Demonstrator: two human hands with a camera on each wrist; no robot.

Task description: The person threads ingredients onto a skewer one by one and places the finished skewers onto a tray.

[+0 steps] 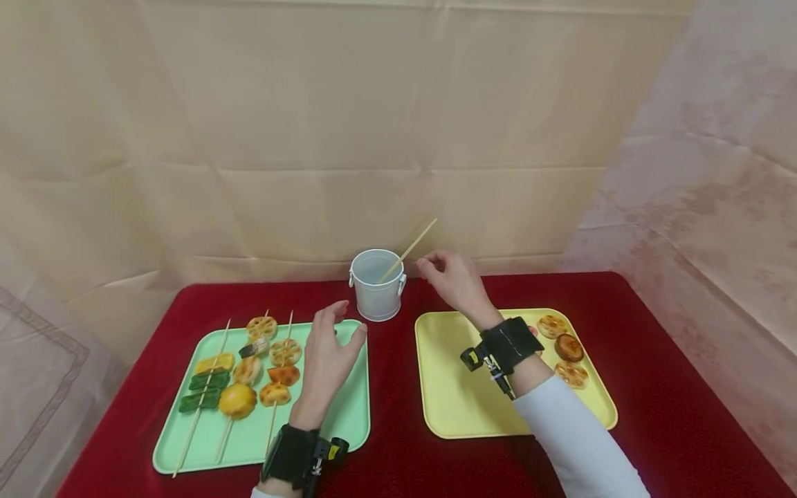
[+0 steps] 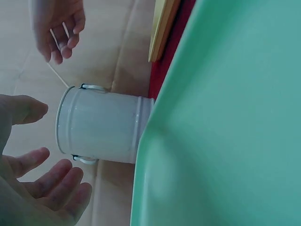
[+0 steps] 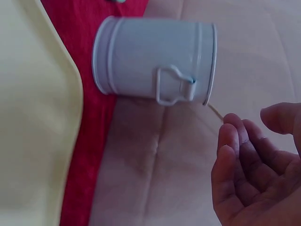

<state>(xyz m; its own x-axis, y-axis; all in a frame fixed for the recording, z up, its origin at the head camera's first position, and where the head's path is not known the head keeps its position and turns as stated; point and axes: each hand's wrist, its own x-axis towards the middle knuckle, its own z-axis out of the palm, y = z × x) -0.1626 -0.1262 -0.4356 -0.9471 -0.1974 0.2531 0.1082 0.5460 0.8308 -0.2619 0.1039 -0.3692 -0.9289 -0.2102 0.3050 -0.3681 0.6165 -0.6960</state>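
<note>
A small white metal bucket (image 1: pixel 378 304) stands at the back of the table, with a thin wooden skewer (image 1: pixel 418 240) leaning out to the right. Just right of the bucket is my right hand (image 1: pixel 457 280). In the right wrist view its fingers (image 3: pixel 228 136) are loosely bent, the thumb stands apart and nothing is held. My left hand (image 1: pixel 330 356) hovers over the right part of the green tray (image 1: pixel 351 422), thumb and fingers spread around nothing. The left wrist view shows the left hand (image 2: pixel 47 183) near the bucket (image 2: pixel 106 125), not touching it.
Three skewers with toy food, such as green pieces (image 1: pixel 208 380), a yellow round piece (image 1: pixel 237 401) and lotus slices (image 1: pixel 285 353), lie on the green tray. On the right, a yellow tray (image 1: pixel 461 398) holds several loose pieces, including a mushroom-like brown one (image 1: pixel 569 348). Red cloth (image 1: pixel 398 443) covers the table.
</note>
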